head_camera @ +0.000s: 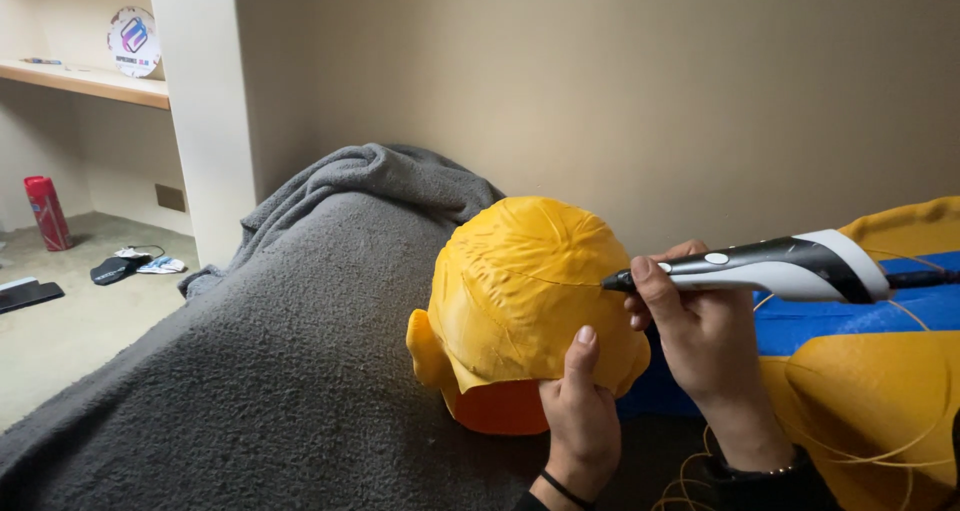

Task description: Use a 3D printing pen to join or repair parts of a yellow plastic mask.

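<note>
grey fleece blanket: largest thing in view, nubbly pile, draped over a long rounded mound, bunched into folds at its far end against a beige wall.

yellow head form: sits on the blanket, just this side of the wall. domed, skull-like shape, smooth glossy skin with raised wrinkles and ridged seams across the crown; a small ear-like lobe juts from its left flank; orange base shows below the yellow rim.

yellow and blue pieces: right of the head form, touching or nearly so; rounded yellow shells with a matte blue panel between. thin yellow filament loops loosely over them.

right hand: right of the head form, fingers curled and pinched round a 3d pen. pen is a tapered barrel, black and white, glossy plastic, held near level; its dark tip meets the head form's right side at a thin seam line.

left hand: below the head form's front edge, fingers closed against the lower rim, thumb pressed flat upward on the yellow surface. dark band on the wrist.

far left of the head form: pale floor with a red bottle standing upright, a wooden shelf above it.
</note>
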